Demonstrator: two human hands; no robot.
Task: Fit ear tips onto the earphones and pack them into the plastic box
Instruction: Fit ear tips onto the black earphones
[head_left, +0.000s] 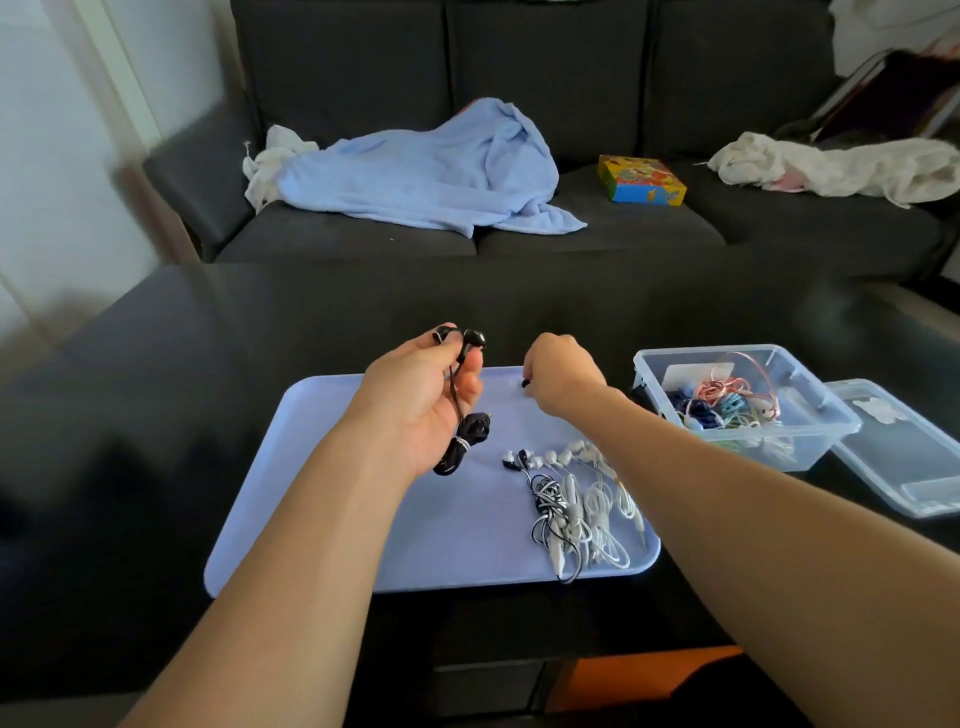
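left hand (421, 400) grips black earphones (465, 395) above the blue tray (322, 499); right hand (558, 376) pinches a small black ear tip (525, 384) over the tray, beside the clear plastic box (748, 410).

Black earphones (470, 395); pale lilac tray (332, 499); white and black-and-white striped earphones (576, 499); clear plastic box (810, 441); black bench (208, 338).

Tray (332, 519) bare below left hand (415, 400); earphone pile (576, 499) under right forearm; box (810, 447) apparently just beyond, right.
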